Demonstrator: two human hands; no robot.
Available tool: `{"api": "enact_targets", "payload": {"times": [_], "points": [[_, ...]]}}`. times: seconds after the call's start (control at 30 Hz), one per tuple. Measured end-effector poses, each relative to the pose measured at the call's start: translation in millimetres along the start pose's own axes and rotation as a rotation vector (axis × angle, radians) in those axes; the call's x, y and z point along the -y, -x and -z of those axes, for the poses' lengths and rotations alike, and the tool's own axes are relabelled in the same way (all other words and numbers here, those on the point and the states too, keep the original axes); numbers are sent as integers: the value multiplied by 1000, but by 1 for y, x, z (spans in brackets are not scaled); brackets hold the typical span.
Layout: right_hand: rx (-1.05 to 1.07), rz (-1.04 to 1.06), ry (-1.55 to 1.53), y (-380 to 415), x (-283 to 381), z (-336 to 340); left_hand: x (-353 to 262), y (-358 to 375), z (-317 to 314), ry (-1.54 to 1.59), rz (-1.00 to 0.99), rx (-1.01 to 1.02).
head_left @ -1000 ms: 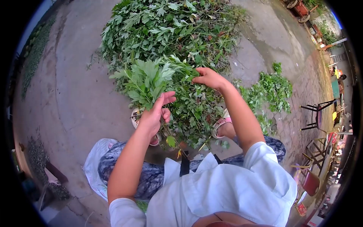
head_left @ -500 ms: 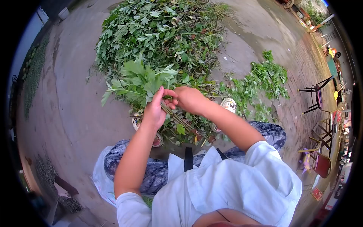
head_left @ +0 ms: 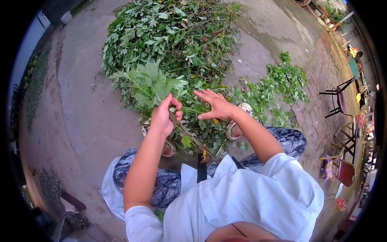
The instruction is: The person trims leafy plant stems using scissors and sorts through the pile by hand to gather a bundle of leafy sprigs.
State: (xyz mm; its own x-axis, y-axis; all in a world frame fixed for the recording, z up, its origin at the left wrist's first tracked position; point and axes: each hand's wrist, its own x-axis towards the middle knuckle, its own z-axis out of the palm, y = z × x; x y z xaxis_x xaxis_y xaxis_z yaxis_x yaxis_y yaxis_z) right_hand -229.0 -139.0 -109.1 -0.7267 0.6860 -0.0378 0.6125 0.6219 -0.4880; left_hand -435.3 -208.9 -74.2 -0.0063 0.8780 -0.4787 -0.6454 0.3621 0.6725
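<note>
Left hand [head_left: 162, 115]: fingers wrapped around the bunch of broad, lobed green leaves on long, thin brownish stalks [head_left: 155, 85], gripped just below the leafy head. Leaves fan out above the fist, stalks trail down and to the right, toward the lap.

Right hand [head_left: 216, 105]: fingers spread, palm down, no grip visible. It's beside the bunch, apart from the left hand, above the near edge of the big loose heap of cut green leafy stems [head_left: 173, 40]. Can't tell if the palm touches the greenery under it.

Location: bunch is held up in front of the body, over the near part of the heap, which sits on the grey concrete floor [head_left: 84, 105] and reaches between the 2 feet. Smaller flat scatter of bright green leaves [head_left: 287, 80] lies off to the right.

Handling, my read: light, 1 hand carries it easily. Stalks look thin but fairly stiff, so they should take a firm squeeze. Leaves look soft and floppy, likely to bruise or tear if pinched. Might be a bit slick if damp; can't tell from here. Best hold: around the gathered stalks right under the leaves, as now. Low on the stalks, the head would probably tip and splay. Loose stems could snag on the heap.
</note>
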Motion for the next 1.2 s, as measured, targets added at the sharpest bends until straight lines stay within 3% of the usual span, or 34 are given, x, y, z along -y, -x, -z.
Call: {"api": "enact_targets", "payload": {"times": [0.03,0.07,0.13,0.2,0.3,0.33,0.43,0.5,0.53,0.6,0.63,0.67,0.73,0.77,0.8,0.9,0.93,1.0,1.07,1.13,1.2], "points": [[214,-33,-303,-5,-8,18,-5,-1,4,62,40,27],[188,-14,-645,-4,-9,33,-10,-2,6,124,79,57],[354,-193,-994,-5,-23,57,-12,-3,6,139,110,80],[307,-247,-1048,1,-15,59,-12,-4,0,137,146,130],[519,66,-748,8,2,47,-12,-2,-16,95,193,137],[668,22,-832,8,11,48,-12,-2,-20,83,213,159],[752,119,-864,11,3,41,-10,-3,-35,82,253,179],[926,-25,-1187,20,0,46,-9,-6,-37,86,273,224],[921,-30,-1186,24,2,49,-9,-8,-38,93,283,265],[550,-183,-1239,36,11,49,-6,-11,-40,102,305,310],[345,-142,-1227,42,15,35,-4,-12,-41,109,323,350],[344,-144,-1227,44,15,36,-2,-13,-42,110,325,352],[620,-179,-1382,46,15,39,1,-14,-44,128,312,397],[656,-224,-1488,47,17,39,2,-13,-47,127,312,395],[656,-218,-1489,45,17,40,0,-10,-57,73,200,274],[270,-413,-1625,41,22,51,3,-18,-53,-12,1,66],[265,-407,-1622,37,23,52,6,-23,-48,-33,-84,-21],[59,-386,-1571,30,21,52,8,-21,-45,-27,-117,-87],[42,-370,-1467,23,22,47,9,-15,-49,-187,-43,-18],[89,-162,-922,17,28,40,15,-12,-52,-250,34,100],[98,-67,-796,14,36,37,18,-7,-57,-332,97,41]]}}
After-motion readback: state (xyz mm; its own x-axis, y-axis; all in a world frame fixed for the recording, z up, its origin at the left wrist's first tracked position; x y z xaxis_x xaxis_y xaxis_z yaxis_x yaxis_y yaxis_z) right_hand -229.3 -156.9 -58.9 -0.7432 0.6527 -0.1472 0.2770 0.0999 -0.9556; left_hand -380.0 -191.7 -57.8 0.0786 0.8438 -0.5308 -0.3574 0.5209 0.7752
